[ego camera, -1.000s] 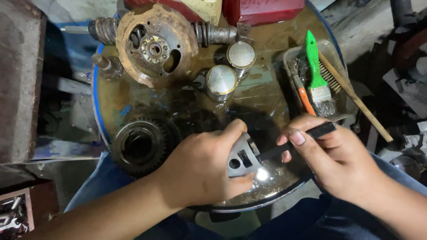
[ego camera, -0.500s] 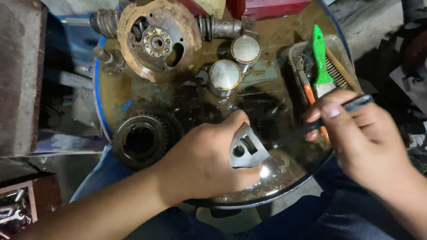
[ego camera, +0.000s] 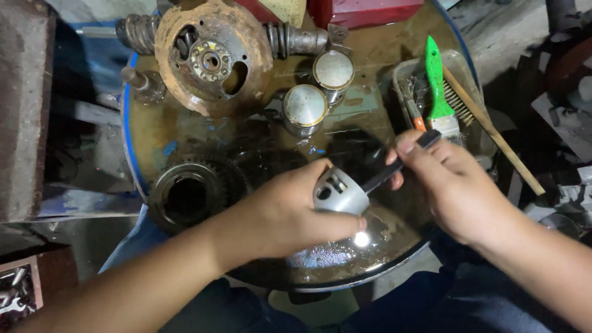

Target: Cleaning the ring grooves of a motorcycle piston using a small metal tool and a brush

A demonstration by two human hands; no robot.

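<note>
Piston held over the oily drum top and worked with a dark tool.

The left hand clasped a grey piston above the wet drum top. The right hand gripped a dark, flat tool, its tip touching the piston. Two more pistons stood upright beyond, near a rusty housing. A dark gear lay left of the left hand. A tray at right carried a green-handled brush.
</note>
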